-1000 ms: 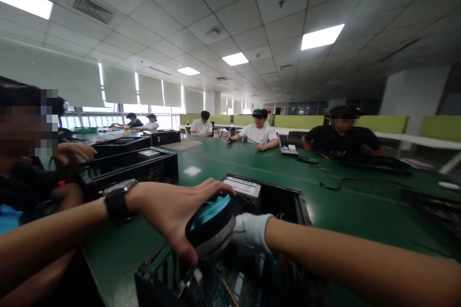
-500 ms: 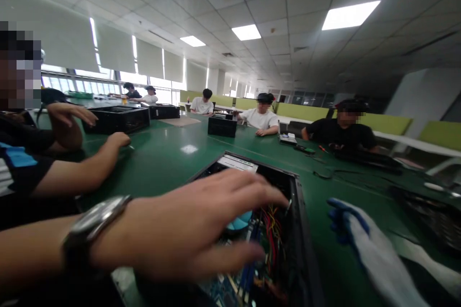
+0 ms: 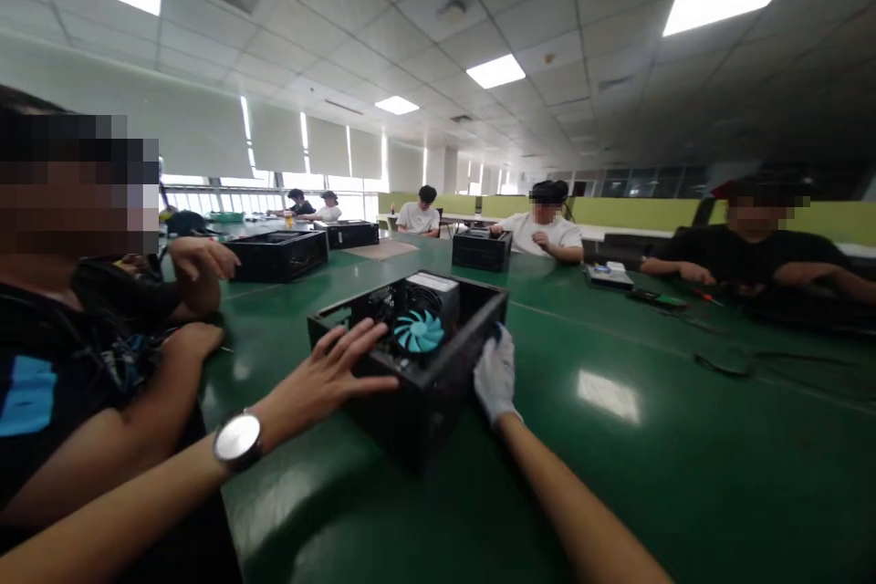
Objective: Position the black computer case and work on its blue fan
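Open black PC case sits on the green table, blue fan exposed. Left hand flat, fingers spread on near rim; gloved right hand cups right wall. Looks heavy, rigid, thin-edged: hold walls, avoid fan.

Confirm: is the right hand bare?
No, the right hand wears a white glove and rests on the open computer case.

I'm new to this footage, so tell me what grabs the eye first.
An open black computer case with a bright blue fan sits mid-table on the green table. The bare left hand rests on its near edge; the white-gloved right hand grips its right side.
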Demonstrator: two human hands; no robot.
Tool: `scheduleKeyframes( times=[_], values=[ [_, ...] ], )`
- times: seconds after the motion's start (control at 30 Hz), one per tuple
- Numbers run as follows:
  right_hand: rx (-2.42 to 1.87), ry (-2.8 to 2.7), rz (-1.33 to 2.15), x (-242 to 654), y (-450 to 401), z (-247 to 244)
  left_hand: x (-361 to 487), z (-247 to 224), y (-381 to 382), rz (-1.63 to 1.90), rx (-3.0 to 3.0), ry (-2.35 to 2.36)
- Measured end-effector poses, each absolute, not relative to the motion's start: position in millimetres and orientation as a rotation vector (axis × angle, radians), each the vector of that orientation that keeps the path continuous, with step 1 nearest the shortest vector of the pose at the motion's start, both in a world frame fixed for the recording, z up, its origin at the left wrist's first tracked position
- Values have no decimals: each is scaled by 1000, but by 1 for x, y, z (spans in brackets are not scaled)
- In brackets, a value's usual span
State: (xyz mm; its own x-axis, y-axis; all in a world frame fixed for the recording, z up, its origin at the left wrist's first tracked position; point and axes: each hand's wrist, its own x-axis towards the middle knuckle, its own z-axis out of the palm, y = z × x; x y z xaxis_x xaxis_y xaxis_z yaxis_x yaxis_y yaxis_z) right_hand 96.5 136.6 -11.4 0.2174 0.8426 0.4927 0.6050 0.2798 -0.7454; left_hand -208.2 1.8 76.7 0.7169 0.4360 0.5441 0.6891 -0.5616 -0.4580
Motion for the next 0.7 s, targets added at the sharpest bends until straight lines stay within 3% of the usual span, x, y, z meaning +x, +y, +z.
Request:
scheduleKeyframes(
  times=[0.13,0.27,0.5,0.7],
  values=[
    [-1434,-1631,434,46,171,-9,-214,64,21,-595,-1923,-1294],
    [-1256,-1878,434,59,174,-22,-154,22,-1,-680,-2246,-1213],
    [-1506,-1849,357,210,168,-27,-16,17,-6,-610,-2882,-679],
    [-1670,-1776,307,343,102,-26,9,0,0,-602,-3031,-473]
  ],
)
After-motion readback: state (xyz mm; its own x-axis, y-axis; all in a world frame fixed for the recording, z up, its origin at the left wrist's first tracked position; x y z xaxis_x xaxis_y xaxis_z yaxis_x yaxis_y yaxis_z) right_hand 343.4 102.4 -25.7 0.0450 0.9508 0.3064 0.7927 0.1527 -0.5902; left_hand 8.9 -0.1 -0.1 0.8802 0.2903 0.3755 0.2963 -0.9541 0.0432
